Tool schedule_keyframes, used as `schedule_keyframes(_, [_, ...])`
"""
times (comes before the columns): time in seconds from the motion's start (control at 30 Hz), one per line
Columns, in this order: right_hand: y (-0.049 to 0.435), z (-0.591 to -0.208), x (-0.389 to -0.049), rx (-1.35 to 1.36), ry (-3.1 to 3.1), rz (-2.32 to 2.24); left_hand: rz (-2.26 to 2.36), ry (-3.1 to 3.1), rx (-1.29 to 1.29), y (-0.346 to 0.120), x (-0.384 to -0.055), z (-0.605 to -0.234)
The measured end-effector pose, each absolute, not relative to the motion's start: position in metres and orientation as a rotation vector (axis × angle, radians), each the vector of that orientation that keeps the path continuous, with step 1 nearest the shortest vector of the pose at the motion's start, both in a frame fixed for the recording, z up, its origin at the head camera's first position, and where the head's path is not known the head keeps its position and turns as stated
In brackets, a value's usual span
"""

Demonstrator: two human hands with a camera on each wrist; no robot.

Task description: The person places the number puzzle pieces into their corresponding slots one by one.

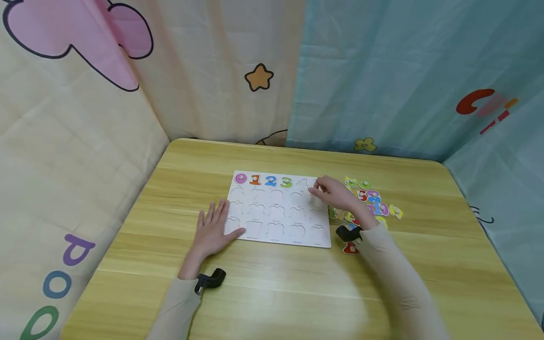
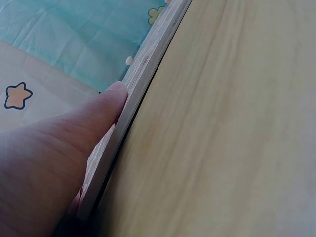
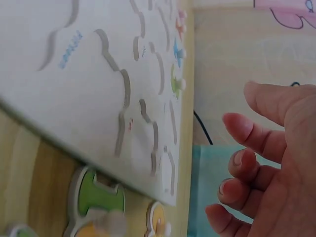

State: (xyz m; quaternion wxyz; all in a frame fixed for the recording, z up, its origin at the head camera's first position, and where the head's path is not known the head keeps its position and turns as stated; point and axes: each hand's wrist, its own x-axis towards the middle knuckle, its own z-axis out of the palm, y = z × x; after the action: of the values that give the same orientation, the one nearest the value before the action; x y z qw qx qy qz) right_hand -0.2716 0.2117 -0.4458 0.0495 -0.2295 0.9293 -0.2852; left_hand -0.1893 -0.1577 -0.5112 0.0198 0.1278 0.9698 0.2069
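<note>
A white puzzle board (image 1: 287,200) with shaped recesses lies on the table. Four knobbed number pieces fill its top row from the left: a pink 0 (image 1: 240,178), a red 1 (image 1: 255,180), a blue 2 (image 1: 270,181) and a green 3 (image 1: 286,182). The left hand (image 1: 211,232) rests spread at the board's left edge; in the left wrist view its thumb (image 2: 106,106) touches that edge. Over the board's upper right is the right hand (image 1: 338,194), fingers loosely bent. The right wrist view shows nothing between its thumb and fingers (image 3: 269,143).
Right of the board lies a pile of loose knobbed pieces (image 1: 374,194), partly under the right forearm. A red piece (image 1: 351,248) sits nearer the front, and a yellow one (image 1: 395,211) lies farthest right. Curtains (image 1: 221,94) hang behind the wooden table (image 1: 272,293).
</note>
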Motion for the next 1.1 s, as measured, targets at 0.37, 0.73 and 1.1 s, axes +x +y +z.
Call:
schedule_keyframes(0.37, [0.277, -0.46, -0.203, -0.621, 2.845, -0.953, 0.615, 2.995, 0.392, -0.161, -0.19, -0.508])
schedule_keyframes(0.73, [0.306, -0.473, -0.165, -0.587, 2.697, -0.928, 0.606, 2.979, 0.391, -0.16, -0.19, -0.509])
schedule_keyframes(1.1, [0.306, -0.476, -0.157, -0.622, 2.61, -0.962, 0.6, 2.981, 0.389, -0.159, -0.192, -0.512])
